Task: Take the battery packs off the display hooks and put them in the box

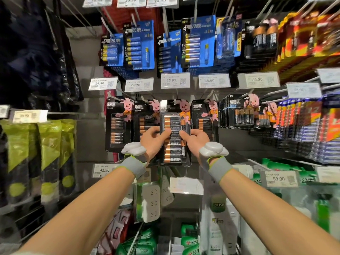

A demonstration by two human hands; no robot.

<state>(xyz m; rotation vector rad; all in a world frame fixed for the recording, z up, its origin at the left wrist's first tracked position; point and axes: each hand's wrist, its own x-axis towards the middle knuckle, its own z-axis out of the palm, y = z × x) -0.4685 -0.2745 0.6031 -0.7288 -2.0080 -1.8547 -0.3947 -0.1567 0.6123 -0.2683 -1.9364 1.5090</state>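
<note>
A black Duracell battery pack (174, 115) with a pink bunny on top hangs at the centre of the display. My left hand (153, 138) grips its left edge, thumb across the front. My right hand (196, 138) grips its right edge the same way. Both wrists carry white devices and grey bands. More packs of the same kind hang on hooks beside it: one at the left (117, 124), one behind my left hand (146, 115), and one at the right (205, 116). No box is in view.
Blue battery packs (199, 43) hang on the row above, with price tags (174, 80) under them. Stacks of smaller packs (239, 113) fill the right side. White power strips (151, 201) and green packages hang below. Green and black bags (49, 157) hang at the left.
</note>
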